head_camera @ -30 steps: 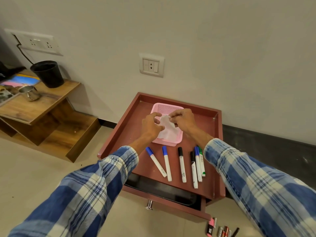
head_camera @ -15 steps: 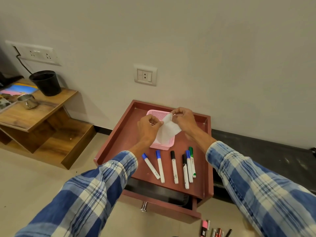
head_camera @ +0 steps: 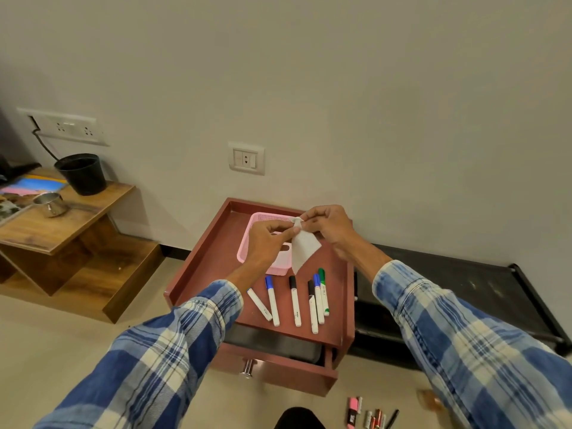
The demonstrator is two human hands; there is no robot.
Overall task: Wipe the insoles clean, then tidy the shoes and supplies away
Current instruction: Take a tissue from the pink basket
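A white wipe (head_camera: 302,248) hangs in the air above a pink plastic basket (head_camera: 258,219). My left hand (head_camera: 268,241) and my right hand (head_camera: 325,226) both pinch the wipe's top corner, close together. The basket sits on the top of a small red-brown cabinet (head_camera: 204,264). No insoles or shoes are in view.
Several whiteboard markers (head_camera: 294,300) lie in a row on the cabinet top. Its drawer (head_camera: 278,366) stands partly open. A low black shoe rack (head_camera: 458,292) is to the right, a wooden shelf (head_camera: 77,212) with a black pot (head_camera: 83,173) to the left. Small items (head_camera: 368,416) lie on the floor.
Both hands have lifted the wipe out of the pink basket and drawn together at its top corner; it now hangs free. The view has tilted up.
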